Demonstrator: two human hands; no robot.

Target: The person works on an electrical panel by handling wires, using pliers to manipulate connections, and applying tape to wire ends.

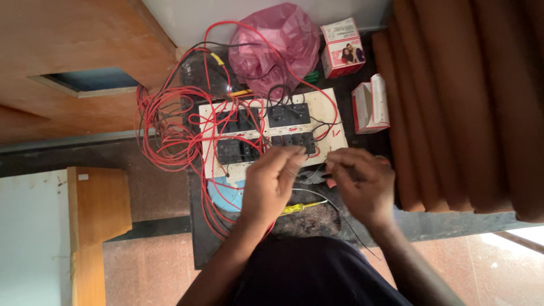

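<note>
Two hands are close together over a white board [272, 136] with black switch boxes and lots of red wires [164, 130]. The left hand [272, 181] pinches something small at the board's near edge, and the right hand [360, 184] is curled beside it. A yellow screwdriver [300, 207] lies under them, with a pink bag [277, 45] and two small boxes [343, 48] behind.

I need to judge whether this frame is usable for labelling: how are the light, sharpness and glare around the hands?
Head view: soft, even indoor light; the white switch board and red wires are fairly sharp. The left hand and right hand are slightly motion-blurred at the fingertips. Bright overexposed glare sits at the lower right floor edge; the dark lap below is underexposed.
</note>
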